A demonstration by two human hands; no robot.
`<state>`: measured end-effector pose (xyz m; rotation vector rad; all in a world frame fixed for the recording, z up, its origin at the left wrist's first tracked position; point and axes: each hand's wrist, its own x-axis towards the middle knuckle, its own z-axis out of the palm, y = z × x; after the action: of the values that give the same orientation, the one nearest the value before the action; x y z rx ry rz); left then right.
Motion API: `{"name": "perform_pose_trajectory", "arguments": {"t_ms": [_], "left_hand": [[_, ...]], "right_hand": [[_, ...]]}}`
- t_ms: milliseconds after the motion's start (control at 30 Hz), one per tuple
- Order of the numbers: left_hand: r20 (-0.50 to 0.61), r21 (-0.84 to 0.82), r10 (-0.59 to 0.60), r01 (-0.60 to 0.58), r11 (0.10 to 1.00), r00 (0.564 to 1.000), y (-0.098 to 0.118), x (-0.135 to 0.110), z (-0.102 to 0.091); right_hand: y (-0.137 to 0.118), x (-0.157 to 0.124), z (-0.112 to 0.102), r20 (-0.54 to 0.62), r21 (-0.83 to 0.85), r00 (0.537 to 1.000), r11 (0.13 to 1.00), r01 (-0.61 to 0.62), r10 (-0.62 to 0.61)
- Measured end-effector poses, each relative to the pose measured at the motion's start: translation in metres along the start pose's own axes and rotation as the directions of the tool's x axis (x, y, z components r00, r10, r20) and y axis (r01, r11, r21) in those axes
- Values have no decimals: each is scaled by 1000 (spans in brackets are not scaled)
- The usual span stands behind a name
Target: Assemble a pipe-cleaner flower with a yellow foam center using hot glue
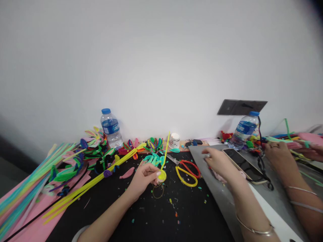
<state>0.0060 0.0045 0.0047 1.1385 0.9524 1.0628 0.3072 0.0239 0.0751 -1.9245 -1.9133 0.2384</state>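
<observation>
My left hand (144,178) is closed in a pinch on a yellow pipe cleaner (165,151). Its lower end is wound into a small yellow coil (162,175) at my fingertips, and its free end stands up toward the wall. My right hand (219,163) lies palm down on a grey board (202,158), fingers curled over pink pieces (217,175); what it grips is hidden. A phone (243,164) lies just right of that hand. Yellow and red scissors (187,172) lie on the black mat (151,215) between my hands.
Another person's hands (277,153) work at the far right among pipe cleaners. Two water bottles (111,128) (244,131) stand by the wall, with a small white pot (174,140) between them. Long pipe cleaners (30,191) and finished flowers (153,144) crowd the left. Small scraps litter the mat.
</observation>
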Motion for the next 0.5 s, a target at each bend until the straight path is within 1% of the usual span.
{"name": "perform_pose_trajectory", "arguments": {"t_ms": [33,67,100,200,233,333,367,433,500], "left_hand": [[-12,-17,-2,2,1000,1000,1,0,0],[-21,-34,-5,4,999,1000,2,-1,0],[-30,-51,-8,7,999,1000,3,-1,0],[-27,-96,-28,26,995,999,3,-2,-1],[-18,-110,-38,36,993,999,4,-2,-1],[11,-154,-59,60,986,998,4,-2,-1],[15,-170,-59,61,984,998,4,-2,-2],[36,-195,-64,70,978,997,2,-1,-3],[72,-214,-70,84,973,995,0,1,-5]], "right_hand": [[15,-1,-7,-1,-87,996,992,-92,93],[29,-2,-13,20,-135,988,980,-149,153],[42,-4,-17,44,-148,982,973,-176,184],[69,-8,-20,129,-76,960,968,-241,249],[74,-9,-19,147,-34,954,966,-258,260],[81,-10,-13,108,10,948,954,-301,298],[83,-10,-10,94,3,947,951,-308,307],[87,-11,-5,102,-20,945,950,-310,311],[94,-13,1,79,-58,955,958,-281,285]]}}
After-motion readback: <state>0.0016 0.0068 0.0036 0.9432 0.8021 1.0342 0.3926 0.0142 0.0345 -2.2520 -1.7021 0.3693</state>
